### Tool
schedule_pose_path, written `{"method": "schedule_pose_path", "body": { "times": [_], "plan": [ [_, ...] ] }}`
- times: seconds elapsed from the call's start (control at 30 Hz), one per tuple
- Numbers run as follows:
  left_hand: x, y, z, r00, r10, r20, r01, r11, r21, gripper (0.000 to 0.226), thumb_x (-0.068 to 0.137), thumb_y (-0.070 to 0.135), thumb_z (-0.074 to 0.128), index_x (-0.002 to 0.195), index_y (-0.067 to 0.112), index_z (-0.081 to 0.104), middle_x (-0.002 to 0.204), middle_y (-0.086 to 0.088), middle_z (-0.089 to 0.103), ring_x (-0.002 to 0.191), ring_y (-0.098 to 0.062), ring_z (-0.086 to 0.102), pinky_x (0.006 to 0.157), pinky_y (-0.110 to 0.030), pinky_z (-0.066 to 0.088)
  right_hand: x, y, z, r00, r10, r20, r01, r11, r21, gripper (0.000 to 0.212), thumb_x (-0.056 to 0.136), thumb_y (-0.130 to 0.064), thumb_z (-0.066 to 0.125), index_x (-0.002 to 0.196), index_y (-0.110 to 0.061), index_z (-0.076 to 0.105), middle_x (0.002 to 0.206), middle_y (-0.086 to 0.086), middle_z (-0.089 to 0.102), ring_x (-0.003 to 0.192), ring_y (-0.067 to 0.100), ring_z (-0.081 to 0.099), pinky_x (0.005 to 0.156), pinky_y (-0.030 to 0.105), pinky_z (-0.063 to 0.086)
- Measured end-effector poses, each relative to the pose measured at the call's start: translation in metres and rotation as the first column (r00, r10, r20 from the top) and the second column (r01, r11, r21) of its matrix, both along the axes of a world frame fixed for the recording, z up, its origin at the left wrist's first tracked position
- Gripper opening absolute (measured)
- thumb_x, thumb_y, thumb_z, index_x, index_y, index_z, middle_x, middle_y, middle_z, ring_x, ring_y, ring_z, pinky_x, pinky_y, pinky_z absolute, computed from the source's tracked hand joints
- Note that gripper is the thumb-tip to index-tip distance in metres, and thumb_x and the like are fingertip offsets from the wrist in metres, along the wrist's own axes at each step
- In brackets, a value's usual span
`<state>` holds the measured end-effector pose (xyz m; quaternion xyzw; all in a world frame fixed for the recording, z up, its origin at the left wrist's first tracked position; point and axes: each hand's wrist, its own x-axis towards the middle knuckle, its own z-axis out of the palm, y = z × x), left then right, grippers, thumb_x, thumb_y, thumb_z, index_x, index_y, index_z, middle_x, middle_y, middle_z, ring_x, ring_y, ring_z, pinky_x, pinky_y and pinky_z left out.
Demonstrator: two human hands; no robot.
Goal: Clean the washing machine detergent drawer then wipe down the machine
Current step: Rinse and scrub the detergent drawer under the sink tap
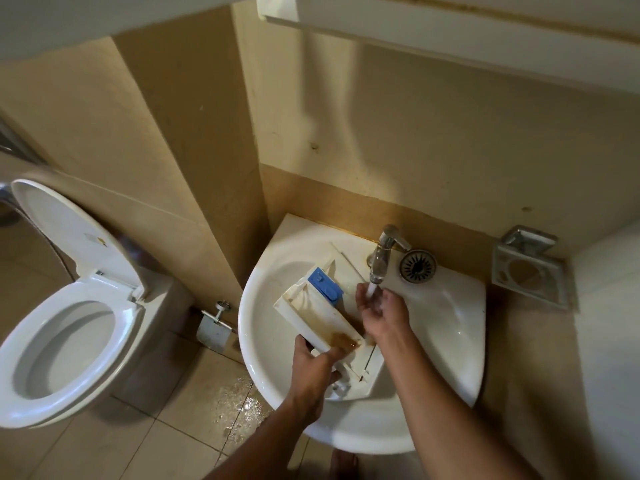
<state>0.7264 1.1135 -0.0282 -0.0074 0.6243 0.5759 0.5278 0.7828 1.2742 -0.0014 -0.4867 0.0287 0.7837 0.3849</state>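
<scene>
Drawer in sink, near end gripped by left hand; right hand, fingers relaxed, under tap stream.

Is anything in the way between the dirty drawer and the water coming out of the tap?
Yes: the right hand sits under the stream from the tap, catching the water. The drawer, gripped by the left hand, lies in the sink just beside it.

Beige tiled walls, wet tile floor, white toilet lid raised, metal soap holder
</scene>
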Motion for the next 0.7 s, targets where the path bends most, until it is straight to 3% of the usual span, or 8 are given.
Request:
{"method": "schedule_pose_path", "body": {
  "times": [0.13, 0.23, 0.3, 0.33, 0.4, 0.43, 0.57, 0.7],
  "plan": [
    [0.000, 0.000, -0.004, 1.000, 0.030, -0.006, -0.030, 0.999, -0.015, 0.055, 0.081, -0.004, 0.073, 0.124, 0.021, 0.050, 0.119, -0.012, 0.068, 0.103, -0.035, 0.073, 0.084, -0.057, 0.061, -0.013, 0.004, -0.006, 0.979, 0.126, -0.163, -0.121, 0.992, 0.041, 0.016, 0.101, -0.007, 0.045, 0.091, -0.003, 0.058, 0.078, 0.011, 0.058, 0.068, 0.016, 0.058, 0.050, 0.021, 0.055],
    [-0.004, 0.001, -0.005, 0.999, 0.048, 0.019, -0.047, 0.999, -0.022, 0.050, 0.081, -0.003, 0.074, 0.122, 0.017, 0.052, 0.119, -0.015, 0.068, 0.102, -0.035, 0.074, 0.078, -0.053, 0.063, -0.004, -0.002, 0.007, 0.891, 0.454, -0.025, -0.447, 0.884, 0.136, 0.022, 0.102, -0.014, 0.046, 0.084, -0.011, 0.058, 0.069, 0.005, 0.060, 0.058, 0.012, 0.056, 0.045, 0.020, 0.043],
    [-0.006, 0.002, -0.003, 0.999, 0.039, 0.029, -0.038, 0.999, -0.018, 0.051, 0.079, 0.000, 0.074, 0.122, 0.014, 0.052, 0.119, -0.019, 0.069, 0.100, -0.035, 0.074, 0.072, -0.047, 0.062, 0.003, -0.014, 0.022, 0.626, 0.717, 0.308, -0.780, 0.586, 0.220, 0.019, 0.098, -0.007, 0.052, 0.083, -0.009, 0.063, 0.076, 0.010, 0.064, 0.066, 0.017, 0.061, 0.055, 0.024, 0.049],
    [-0.006, 0.003, -0.002, 0.999, 0.035, 0.034, -0.034, 0.999, -0.013, 0.049, 0.079, 0.000, 0.074, 0.122, 0.013, 0.053, 0.117, -0.020, 0.069, 0.100, -0.036, 0.073, 0.070, -0.044, 0.061, 0.006, -0.020, 0.027, 0.380, 0.751, 0.540, -0.924, 0.328, 0.194, 0.018, 0.096, -0.004, 0.054, 0.084, -0.009, 0.067, 0.084, 0.013, 0.068, 0.076, 0.022, 0.066, 0.064, 0.029, 0.054],
    [-0.007, 0.004, 0.001, 0.996, 0.047, 0.071, -0.046, 0.999, -0.011, 0.042, 0.084, -0.003, 0.069, 0.121, 0.009, 0.054, 0.114, -0.022, 0.071, 0.098, -0.036, 0.073, 0.070, -0.043, 0.060, 0.012, -0.029, 0.032, -0.082, 0.466, 0.881, -0.994, -0.097, -0.041, 0.022, 0.095, -0.003, 0.054, 0.101, -0.014, 0.072, 0.106, 0.010, 0.072, 0.098, 0.024, 0.069, 0.082, 0.033, 0.056],
    [-0.007, 0.004, 0.001, 0.993, 0.056, 0.106, -0.054, 0.998, -0.018, 0.039, 0.086, -0.005, 0.065, 0.121, 0.006, 0.054, 0.112, -0.023, 0.071, 0.096, -0.036, 0.072, 0.072, -0.044, 0.060, 0.016, -0.032, 0.034, -0.187, 0.246, 0.951, -0.977, -0.146, -0.155, 0.027, 0.095, -0.003, 0.053, 0.110, -0.016, 0.071, 0.112, 0.006, 0.071, 0.103, 0.022, 0.068, 0.086, 0.032, 0.055],
    [-0.009, 0.004, 0.004, 0.973, 0.061, 0.222, -0.046, 0.996, -0.072, 0.032, 0.086, -0.008, 0.053, 0.117, -0.004, 0.055, 0.100, -0.024, 0.065, 0.085, -0.038, 0.065, 0.073, -0.047, 0.058, 0.052, -0.026, 0.042, -0.126, -0.225, 0.966, -0.991, 0.067, -0.114, 0.035, 0.090, -0.004, 0.054, 0.118, -0.015, 0.070, 0.121, 0.003, 0.068, 0.118, 0.020, 0.058, 0.097, 0.026, 0.045],
    [-0.003, 0.001, 0.011, 0.951, 0.028, 0.309, 0.002, 0.995, -0.095, 0.028, 0.085, -0.003, 0.050, 0.111, -0.002, 0.060, 0.091, -0.019, 0.065, 0.078, -0.035, 0.067, 0.062, -0.040, 0.062, 0.083, -0.023, 0.041, 0.139, -0.233, 0.963, -0.990, 0.002, 0.143, 0.017, 0.089, -0.017, 0.071, 0.104, -0.010, 0.074, 0.115, 0.001, 0.067, 0.128, 0.017, 0.050, 0.105, 0.029, 0.040]
  ]
}}
